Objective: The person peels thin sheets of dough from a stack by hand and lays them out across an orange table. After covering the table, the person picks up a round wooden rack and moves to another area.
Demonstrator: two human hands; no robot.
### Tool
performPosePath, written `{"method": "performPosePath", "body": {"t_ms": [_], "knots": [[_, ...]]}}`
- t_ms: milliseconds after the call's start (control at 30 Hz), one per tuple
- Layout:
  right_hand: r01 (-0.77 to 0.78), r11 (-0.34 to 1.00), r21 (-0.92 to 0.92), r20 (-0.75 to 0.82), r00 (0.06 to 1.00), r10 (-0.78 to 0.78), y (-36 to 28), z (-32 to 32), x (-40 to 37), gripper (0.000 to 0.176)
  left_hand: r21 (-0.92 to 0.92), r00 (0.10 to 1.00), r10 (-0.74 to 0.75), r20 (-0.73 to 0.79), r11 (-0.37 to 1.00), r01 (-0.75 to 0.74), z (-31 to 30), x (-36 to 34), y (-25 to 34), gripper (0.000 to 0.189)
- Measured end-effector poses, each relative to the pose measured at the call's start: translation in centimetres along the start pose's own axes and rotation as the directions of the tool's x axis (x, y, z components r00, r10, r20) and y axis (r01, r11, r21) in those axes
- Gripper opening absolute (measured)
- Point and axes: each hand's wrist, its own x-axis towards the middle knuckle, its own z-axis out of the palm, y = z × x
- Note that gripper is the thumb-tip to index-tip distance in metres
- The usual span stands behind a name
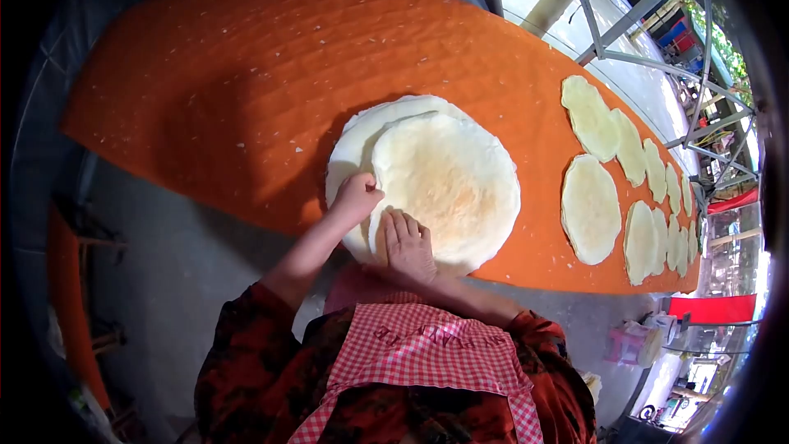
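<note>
A large round flatbread [448, 177], pale with light brown patches, lies on top of another flatbread [349, 156] that shows along the left and upper edge. At the left rim of the top flatbread, my left hand [357, 199] is closed with its fingers pinched on the edge. My right hand [409, 248] rests flat on the near part of the same flatbread, fingers stretched out together. How many layers lie beneath cannot be made out.
An orange quilted cloth [288, 57] with scattered crumbs covers the long table. Several flatbreads [590, 210] lie in rows toward the right end. Metal frame poles [633, 16] stand beyond the right edge. An orange-topped bench [74, 312] is at far left.
</note>
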Motion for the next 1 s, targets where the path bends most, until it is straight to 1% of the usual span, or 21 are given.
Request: {"method": "performPosePath", "body": {"t_ms": [33,67,100,133,167,267,333,400,467,533,567,600,633,667,700,767,800,900,933,967,1000], "knots": [[-0.032,0.999,0.017,-0.004,0.999,0.032,-0.1,0.0,0.0,0.100,-0.051,1.000,0.000,-0.010,0.999,-0.001,0.3,0.2,-0.4,0.023],[-0.084,0.994,0.065,0.038,0.996,0.082,-0.3,-0.8,0.1,0.100,-0.101,1.000,-0.004,-0.020,0.995,0.002,0.5,0.3,-0.8,0.023],[-0.139,0.984,0.113,0.085,0.988,0.130,-0.4,-2.3,0.3,0.099,0.045,0.987,0.095,-0.126,0.995,-0.090,0.7,0.3,-1.4,0.023],[-0.197,0.967,0.160,0.131,0.976,0.177,-0.4,-3.1,0.5,0.099,0.201,0.955,0.208,-0.214,0.966,-0.165,0.7,0.3,-2.0,0.023],[-0.190,0.967,0.167,0.130,0.977,0.170,-0.3,-3.0,0.5,0.098,0.360,0.902,0.331,-0.276,0.906,-0.222,0.5,0.3,-2.4,0.024],[-0.170,0.969,0.182,0.138,0.980,0.146,0.0,-3.0,0.2,0.097,0.159,0.982,0.121,-0.145,0.983,-0.097,-0.4,0.9,-2.8,0.033],[-0.156,0.969,0.190,0.155,0.980,0.127,0.0,-3.2,0.2,0.098,-0.083,0.993,-0.019,-0.117,0.996,0.009,-0.4,1.0,-2.3,0.038],[-0.169,0.965,0.203,0.158,0.978,0.138,0.2,-3.1,-0.1,0.096,-0.319,0.982,-0.166,-0.087,0.939,0.131,-0.7,0.8,-0.8,0.041],[-0.179,0.962,0.207,0.154,0.977,0.148,0.2,-3.1,-0.5,0.096,-0.536,0.945,-0.324,-0.040,0.806,0.253,-0.9,0.2,0.6,0.044],[-0.184,0.961,0.205,0.145,0.977,0.157,-0.1,-3.2,-0.7,0.097,-0.327,0.985,-0.160,-0.061,0.936,0.131,0.6,0.5,-1.0,0.048],[-0.220,0.947,0.235,0.152,0.970,0.188,-0.4,-3.4,-0.6,0.095,-0.213,0.996,-0.073,-0.056,0.975,0.059,0.6,0.4,-0.6,0.049],[-0.257,0.930,0.262,0.156,0.962,0.222,-0.7,-3.6,-0.2,0.094,-0.268,0.978,-0.178,0.105,0.942,0.200,0.5,0.6,-0.1,0.042],[-0.294,0.912,0.285,0.156,0.953,0.259,-1.0,-4.1,0.3,0.093,-0.441,0.962,-0.228,0.148,0.856,0.271,0.5,0.5,0.6,0.042],[-0.308,0.897,0.316,0.132,0.951,0.280,-1.3,-5.1,1.3,0.075,-0.591,0.942,-0.263,0.208,0.734,0.335,0.5,0.0,1.3,0.041],[-0.352,0.887,0.301,0.170,0.934,0.313,-1.2,-5.5,1.9,0.069,-0.708,0.918,-0.274,0.288,0.584,0.397,0.8,-0.2,2.3,0.041],[-0.445,0.859,0.253,0.244,0.888,0.389,0.2,-6.8,2.2,0.058,-0.776,0.934,-0.242,0.263,0.522,0.353,1.0,-1.4,4.8,0.041],[-0.495,0.829,0.261,0.247,0.864,0.438,1.4,-8.0,2.5,0.036,-0.766,0.934,-0.185,0.307,0.534,0.358,0.2,-2.2,6.5,0.044],[-0.448,0.810,0.377,0.201,0.894,0.401,8.9,-10.5,2.6,0.028,-0.853,0.949,-0.087,0.302,0.420,0.310,-1.0,-3.5,8.0,0.040],[-0.459,0.791,0.405,0.188,0.888,0.419,11.3,-12.3,3.5,0.028,-0.849,0.987,-0.082,0.136,0.504,0.159,-0.9,-3.7,7.1,0.037],[-0.465,0.770,0.437,0.177,0.884,0.434,13.9,-14.4,4.7,0.028,-0.813,0.997,-0.064,-0.037,0.582,0.007,-0.8,-3.8,5.5,0.034],[-0.498,0.699,0.513,0.312,0.867,0.389,16.7,-17.4,6.2,0.036,-0.715,0.971,-0.004,-0.239,0.678,-0.173,-0.9,-3.3,3.1,0.031]]}}
